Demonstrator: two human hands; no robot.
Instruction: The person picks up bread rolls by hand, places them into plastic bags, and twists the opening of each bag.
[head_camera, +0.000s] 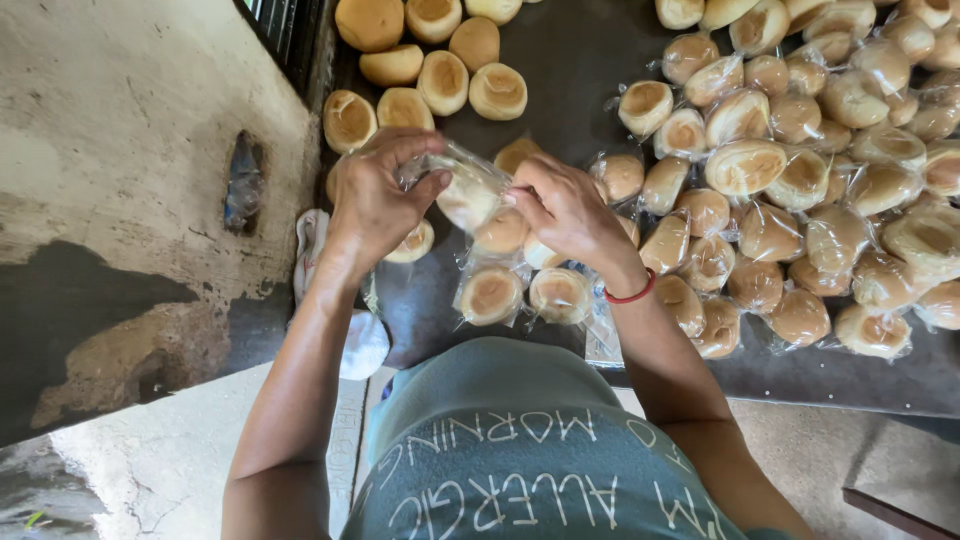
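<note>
While both hands work at chest height over the dark surface (580, 60), the left hand (375, 195) pinches the top of a clear plastic bag (465, 185) with a bun inside, fingers closed on the film. The right hand (565, 210) grips the bag's other side, also clamped. The step looks like bagging or closing one bun; next it seems to need the film's mouth drawn tight. Beyond lie wrapped buns (800, 190) to the right and bare buns (440, 70) farther off.
</note>
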